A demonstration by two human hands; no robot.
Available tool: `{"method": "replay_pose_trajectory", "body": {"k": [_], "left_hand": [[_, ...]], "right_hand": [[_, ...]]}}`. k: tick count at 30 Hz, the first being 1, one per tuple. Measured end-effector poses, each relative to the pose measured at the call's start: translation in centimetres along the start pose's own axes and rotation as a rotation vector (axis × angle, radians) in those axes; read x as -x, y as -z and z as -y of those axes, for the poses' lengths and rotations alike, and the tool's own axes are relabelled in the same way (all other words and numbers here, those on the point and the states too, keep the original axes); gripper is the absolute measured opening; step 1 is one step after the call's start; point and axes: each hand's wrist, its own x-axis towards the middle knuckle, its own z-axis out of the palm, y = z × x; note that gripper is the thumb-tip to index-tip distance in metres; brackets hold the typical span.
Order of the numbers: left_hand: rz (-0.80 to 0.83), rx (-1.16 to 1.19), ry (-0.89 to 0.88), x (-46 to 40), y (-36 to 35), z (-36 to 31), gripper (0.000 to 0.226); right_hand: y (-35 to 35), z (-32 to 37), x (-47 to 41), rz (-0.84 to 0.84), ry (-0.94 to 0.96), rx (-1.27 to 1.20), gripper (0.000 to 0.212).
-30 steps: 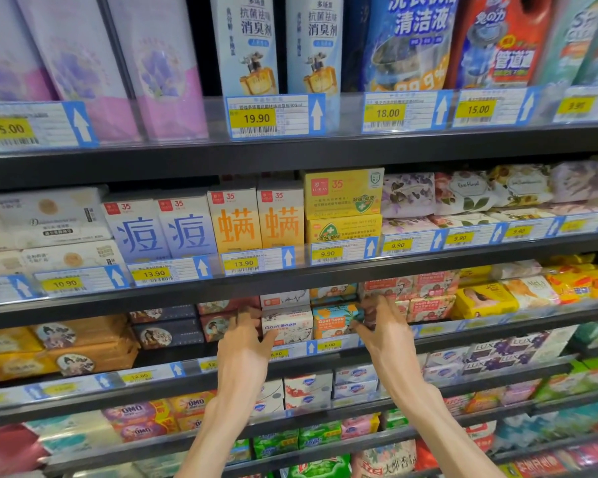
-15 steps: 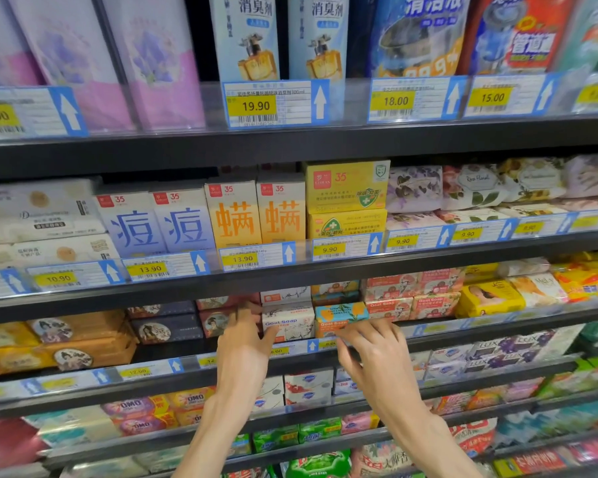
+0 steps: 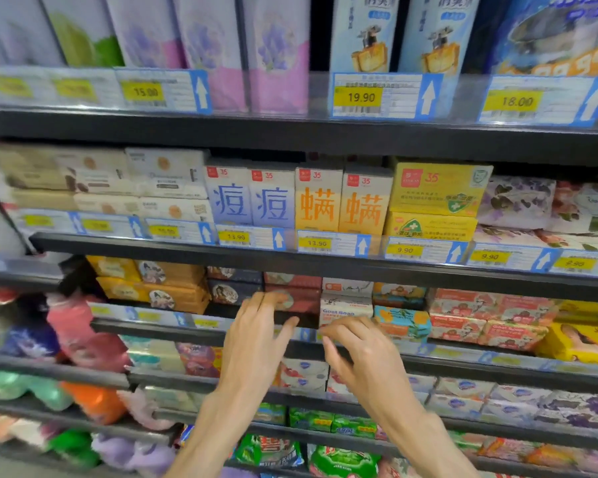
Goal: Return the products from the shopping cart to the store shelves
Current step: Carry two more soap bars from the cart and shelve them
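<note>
Left hand (image 3: 256, 339) spread, fingertips touching red soap box (image 3: 292, 300) | right hand (image 3: 363, 353) loose, empty

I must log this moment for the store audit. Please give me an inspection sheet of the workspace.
Surface: dark store shelves with price tags along the edges.
Job's things: white Goat Soap box standing on the soap shelf; red box beside it.
Clutter: nothing seen.
Grippers: left hand open, fingertips at the red box; right hand loosely curled, holding nothing.
Cables: nothing seen.
Surroundings: stacked soaps, tall refill packs above.
</note>
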Motion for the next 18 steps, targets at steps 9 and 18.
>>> {"method": "replay_pose_trajectory", "body": {"k": [9,18], "left_hand": [[-0.217,-0.34,0.262,12.8,10.9,12.0,0.046],[-0.364,-0.565,0.671,30.0,25.0,21.4,0.063]], "right_hand": [[-8.3,12.9,-5.0,0.333,0.394,-0.318,0.029],[-15.3,35.2,-4.2,0.52,0.825,-0.481,0.044]]}}
